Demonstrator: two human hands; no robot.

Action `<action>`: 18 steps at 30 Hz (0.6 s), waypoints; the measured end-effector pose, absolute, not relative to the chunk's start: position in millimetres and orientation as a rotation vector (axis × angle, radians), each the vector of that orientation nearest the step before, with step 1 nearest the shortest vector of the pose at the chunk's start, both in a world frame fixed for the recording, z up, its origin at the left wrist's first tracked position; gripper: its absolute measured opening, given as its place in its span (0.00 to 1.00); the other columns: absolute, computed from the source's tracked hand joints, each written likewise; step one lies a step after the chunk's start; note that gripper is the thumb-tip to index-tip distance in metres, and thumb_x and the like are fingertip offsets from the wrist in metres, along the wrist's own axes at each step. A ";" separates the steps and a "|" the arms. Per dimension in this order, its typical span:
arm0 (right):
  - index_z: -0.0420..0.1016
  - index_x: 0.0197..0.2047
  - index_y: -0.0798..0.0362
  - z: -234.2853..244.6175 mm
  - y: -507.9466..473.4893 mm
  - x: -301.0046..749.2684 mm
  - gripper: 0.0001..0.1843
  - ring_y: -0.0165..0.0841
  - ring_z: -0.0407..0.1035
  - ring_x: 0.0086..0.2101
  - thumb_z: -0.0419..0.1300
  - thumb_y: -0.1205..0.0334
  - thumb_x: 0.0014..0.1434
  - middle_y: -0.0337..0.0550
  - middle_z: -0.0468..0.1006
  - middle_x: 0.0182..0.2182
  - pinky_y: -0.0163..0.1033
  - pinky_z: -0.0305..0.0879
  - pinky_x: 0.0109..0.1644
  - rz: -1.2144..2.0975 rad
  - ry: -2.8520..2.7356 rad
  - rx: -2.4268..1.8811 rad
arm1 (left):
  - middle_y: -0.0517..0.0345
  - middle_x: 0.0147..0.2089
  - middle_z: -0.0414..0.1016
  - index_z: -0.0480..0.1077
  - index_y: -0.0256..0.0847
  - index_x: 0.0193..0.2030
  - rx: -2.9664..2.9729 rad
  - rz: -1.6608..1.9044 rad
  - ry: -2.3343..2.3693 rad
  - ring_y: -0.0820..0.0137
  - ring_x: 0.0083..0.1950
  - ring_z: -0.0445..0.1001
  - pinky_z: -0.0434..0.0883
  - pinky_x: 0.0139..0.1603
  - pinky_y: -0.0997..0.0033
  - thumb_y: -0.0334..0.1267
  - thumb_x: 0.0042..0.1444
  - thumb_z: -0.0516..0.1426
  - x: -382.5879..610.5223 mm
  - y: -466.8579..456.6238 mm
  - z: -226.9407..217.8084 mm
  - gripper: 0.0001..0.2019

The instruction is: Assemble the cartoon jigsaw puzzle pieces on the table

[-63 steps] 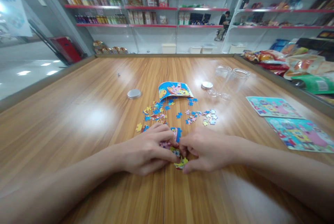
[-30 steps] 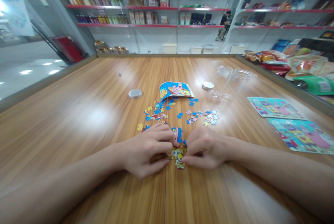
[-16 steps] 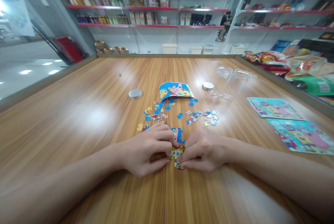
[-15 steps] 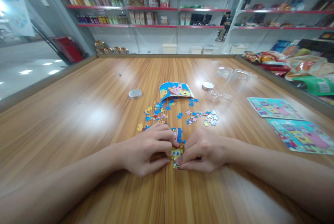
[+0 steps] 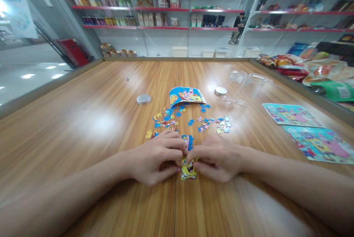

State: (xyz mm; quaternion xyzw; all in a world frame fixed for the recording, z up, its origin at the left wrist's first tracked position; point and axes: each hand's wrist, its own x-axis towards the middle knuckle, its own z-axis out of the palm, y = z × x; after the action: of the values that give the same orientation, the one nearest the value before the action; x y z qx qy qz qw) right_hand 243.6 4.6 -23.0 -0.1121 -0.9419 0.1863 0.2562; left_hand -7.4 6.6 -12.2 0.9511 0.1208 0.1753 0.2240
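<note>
A partly joined jigsaw puzzle (image 5: 188, 171) lies flat on the wooden table, showing a yellow cartoon face with a blue and pink section above it. Along its left edge, my left hand (image 5: 159, 157) is closed, with curled fingertips and thumb against the pieces. My right hand (image 5: 221, 159) is closed too, its index finger pressing down on the puzzle's middle and its thumb at the right edge. My fingers cover part of the puzzle. Loose jigsaw pieces (image 5: 166, 123) lie in a scattered group beyond my left hand, and more pieces (image 5: 212, 122) beyond my right.
A curved picture card (image 5: 188, 96) stands behind the pieces, between two silver lids (image 5: 143, 99). Farther right are two clear jars (image 5: 237, 82) and two flat picture sheets (image 5: 293, 114). Packaged goods (image 5: 326, 71) line the right edge; a person (image 5: 237, 27) is near the far shelves.
My right hand has shifted its fingers: the index finger has moved up onto the puzzle and the thumb has drawn right, uncovering more of the yellow face. My left hand stays nearly still.
</note>
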 end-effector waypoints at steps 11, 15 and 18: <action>0.75 0.50 0.49 -25.3 2.1 245.9 0.25 0.28 0.67 0.24 0.53 0.73 0.49 0.35 0.77 0.26 0.34 0.53 0.26 0.469 -2.736 -0.212 | 0.51 0.51 0.74 0.68 0.40 0.37 2.630 0.465 0.351 0.63 0.49 0.69 0.64 0.52 0.57 0.29 0.59 0.58 -8.6 7.1 -14.2 0.03; 0.79 0.47 0.49 -24.7 2.7 245.3 0.23 0.28 0.70 0.24 0.54 0.72 0.50 0.36 0.79 0.25 0.34 0.54 0.26 0.524 -2.749 -0.246 | 0.50 0.51 0.74 0.69 0.40 0.38 2.641 0.469 0.341 0.62 0.49 0.70 0.65 0.54 0.56 0.29 0.58 0.59 -9.1 7.1 -14.4 0.04; 0.79 0.40 0.51 -22.4 2.7 244.7 0.16 0.28 0.69 0.23 0.54 0.70 0.51 0.35 0.76 0.22 0.34 0.54 0.26 0.531 -2.761 -0.263 | 0.50 0.50 0.75 0.68 0.41 0.37 2.650 0.495 0.324 0.62 0.49 0.71 0.66 0.55 0.56 0.29 0.59 0.59 -8.5 7.1 -13.4 0.04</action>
State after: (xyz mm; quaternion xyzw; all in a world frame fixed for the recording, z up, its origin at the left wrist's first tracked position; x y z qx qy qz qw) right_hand 244.7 2.7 -22.4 -0.0920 -0.9654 0.1856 0.1582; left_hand -8.5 7.1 -13.4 0.9539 0.1166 0.1782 0.2116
